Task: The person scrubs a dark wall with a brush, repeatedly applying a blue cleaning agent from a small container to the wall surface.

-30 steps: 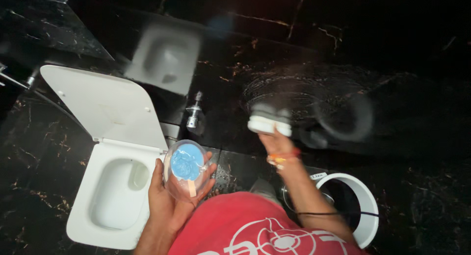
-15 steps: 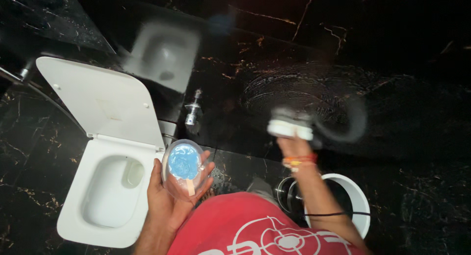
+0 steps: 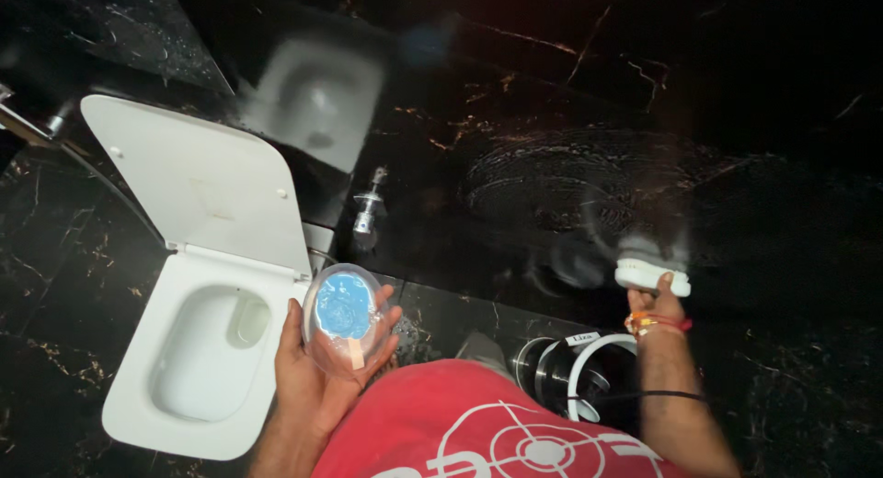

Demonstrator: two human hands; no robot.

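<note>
My left hand [image 3: 317,368] cradles a clear round plastic tub [image 3: 345,317] with blue paste inside, held just right of the toilet bowl. My right hand [image 3: 655,305] presses a white round scrub pad [image 3: 652,276] flat against the glossy black marble wall [image 3: 570,128], at the lower right of a patch of swirled soapy streaks [image 3: 561,184]. A red and orange thread band circles my right wrist.
A white wall-hung toilet [image 3: 198,349] with its lid [image 3: 198,188] raised stands at the left. A chrome valve [image 3: 368,209] sticks out of the wall beside it. A white-rimmed bin [image 3: 589,368] and a steel holder [image 3: 538,368] sit below my right arm. My red shirt fills the bottom edge.
My right hand has swept the white pad rightward and downward across the wall, from the middle of the streaked patch to its lower right. The left hand and tub have stayed put.
</note>
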